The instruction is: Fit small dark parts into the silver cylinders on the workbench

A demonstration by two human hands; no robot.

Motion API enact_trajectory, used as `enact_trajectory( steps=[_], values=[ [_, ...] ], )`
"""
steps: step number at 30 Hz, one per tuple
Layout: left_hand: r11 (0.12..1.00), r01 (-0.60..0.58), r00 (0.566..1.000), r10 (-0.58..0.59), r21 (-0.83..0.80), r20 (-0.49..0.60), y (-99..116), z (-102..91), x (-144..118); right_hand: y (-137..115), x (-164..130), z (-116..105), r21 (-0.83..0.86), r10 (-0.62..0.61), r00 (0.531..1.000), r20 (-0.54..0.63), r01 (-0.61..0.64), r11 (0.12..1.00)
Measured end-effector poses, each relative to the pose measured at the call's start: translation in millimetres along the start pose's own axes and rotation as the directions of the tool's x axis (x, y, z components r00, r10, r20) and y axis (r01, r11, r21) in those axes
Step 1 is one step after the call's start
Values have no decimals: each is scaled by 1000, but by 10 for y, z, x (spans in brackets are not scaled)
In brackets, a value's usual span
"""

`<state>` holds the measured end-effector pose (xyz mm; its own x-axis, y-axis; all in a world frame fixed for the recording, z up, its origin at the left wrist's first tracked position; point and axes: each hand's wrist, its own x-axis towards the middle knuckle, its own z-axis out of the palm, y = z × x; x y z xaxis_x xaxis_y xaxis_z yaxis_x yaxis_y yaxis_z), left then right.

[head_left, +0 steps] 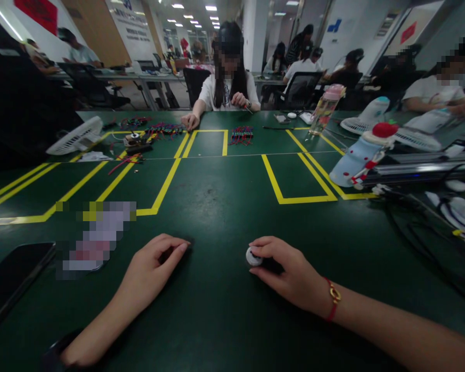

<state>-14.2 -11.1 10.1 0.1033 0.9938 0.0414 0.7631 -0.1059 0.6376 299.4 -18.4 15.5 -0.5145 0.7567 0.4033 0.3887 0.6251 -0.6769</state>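
Small round white object [254, 257] pinched at near counter [225, 320] by right hand [294, 274], at its left; grip parted by object's width. No long axis seen. Left hand [151, 263] farther left, fingertips closed, nothing seen held.

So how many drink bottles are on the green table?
2. Both are on the right side: a clear, pink-lidded bottle farther back, and a blue, red-topped bottle nearer. Others could be hidden.

Ceiling lights [211, 8] shine above black chairs [303, 87], a white column [253, 39] and what seem glass partitions [279, 30].
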Motion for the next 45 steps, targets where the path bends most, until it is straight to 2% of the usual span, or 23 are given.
enact_trajectory(
  steps=[2, 5, 8, 10, 12, 15, 21, 26, 29, 32, 34, 35, 36, 38, 41, 43, 45],
  values=[
    [1000, 6, 1000, -6, -17, -2, 113, 37, -2, 24, -2, 24, 5, 42, 999, 11, -43, 999],
    [994, -15, 999, 20, -107, 44, 452, 157, -10, 80, -46, 43, 19, 166, 986, -9, -165, 986],
    [957, -195, 973, 217, -213, 85, 845, 320, 9, 109, -74, 61, 35, 236, 972, -13, -235, 971],
    [930, -261, 953, 290, -260, 82, 1027, 414, 44, 114, -74, 63, 16, 244, 970, -8, -244, 970],
    [915, -283, 949, 311, -289, 56, 1119, 472, 82, 112, -65, 58, -2, 243, 970, -2, -243, 970],
    [908, -297, 946, 321, -295, 38, 1144, 470, 116, 105, -48, 49, -10, 219, 976, 11, -219, 976],
    [926, -247, 966, 258, -285, 2, 1013, 352, 111, 83, -26, 16, -36, 119, 992, 37, -118, 992],
    [963, -250, 960, 260, -102, 107, 839, 534, 121, 72, -36, 29, -46, 101, 995, -4, -101, 994],
    [963, -256, 956, 265, -83, 126, 819, 643, 123, 55, -29, 30, -48, 96, 995, -28, -97, 994],
    [963, -248, 958, 260, -108, 122, 795, 573, 114, 109, -31, -131, -87, 145, 986, -85, -153, 984],
    [968, -208, 968, 225, -140, 111, 710, 414, 103, 244, -86, -379, -150, 223, 957, -187, -252, 956],
    [973, -171, 977, 188, -154, 100, 638, 311, 96, 345, -140, -539, -202, 266, 928, -261, -322, 925],
    [980, -120, 987, 136, -159, 87, 548, 201, 89, 462, -211, -715, -246, 303, 891, -338, -394, 886],
    [991, -16, 999, 20, -131, 32, 331, -8, 76, 719, -398, -1081, -376, 342, 798, -495, -552, 744],
    [987, 110, 992, -116, -114, -46, 18, -207, 64, 1029, -695, -1539, -414, 357, 712, -605, -664, 623],
    [979, 163, 983, -171, -119, -62, -113, -239, 65, 1115, -820, -1708, -434, 360, 681, -638, -704, 562],
    [974, 195, 976, -204, -119, -71, -170, -218, 73, 1088, -839, -1731, -483, 314, 672, -670, -717, 503]
  ],
)
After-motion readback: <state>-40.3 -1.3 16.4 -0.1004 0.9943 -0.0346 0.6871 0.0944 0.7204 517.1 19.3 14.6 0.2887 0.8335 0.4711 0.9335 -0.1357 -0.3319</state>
